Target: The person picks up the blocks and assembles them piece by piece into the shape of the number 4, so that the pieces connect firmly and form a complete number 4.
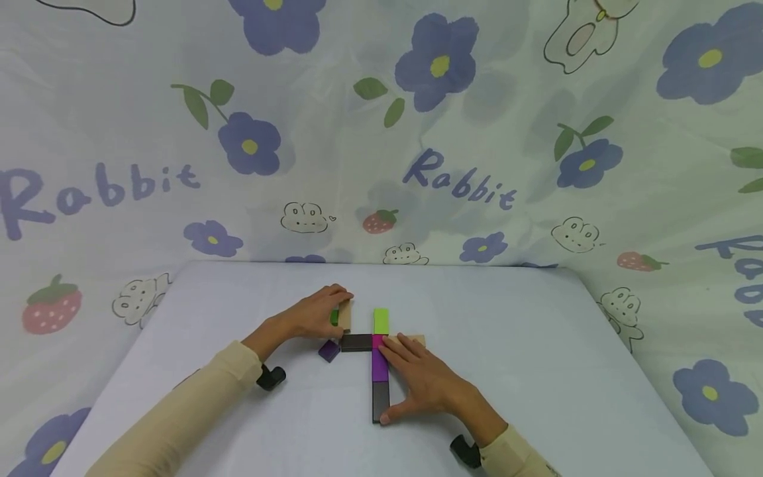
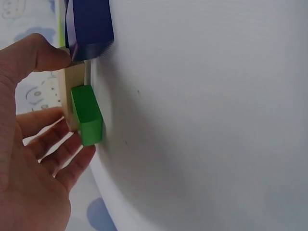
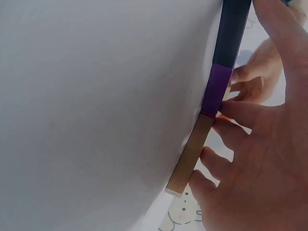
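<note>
My left hand (image 1: pixel 312 317) pinches an upright-lying natural wood block (image 1: pixel 345 315) between thumb and fingers, left of a cross of coloured blocks. A small green block (image 2: pixel 87 113) sits right against that wood block in the left wrist view. Near the thumb lies a dark purple block (image 1: pixel 329 351), turned at an angle. The cross has a lime block (image 1: pixel 381 320), a magenta block (image 1: pixel 377 341), a purple block (image 1: pixel 379 366), and dark grey blocks (image 1: pixel 356 342) at left and bottom. My right hand (image 1: pixel 429 383) rests with spread fingers over its right wood block (image 3: pixel 191 156), thumb at the bottom grey block's end.
A white-covered table (image 1: pixel 507 324) spreads around the blocks. Behind it hangs a curtain (image 1: pixel 334 165) printed with flowers and rabbits. Black wrist devices (image 1: pixel 271 378) show below both sleeves.
</note>
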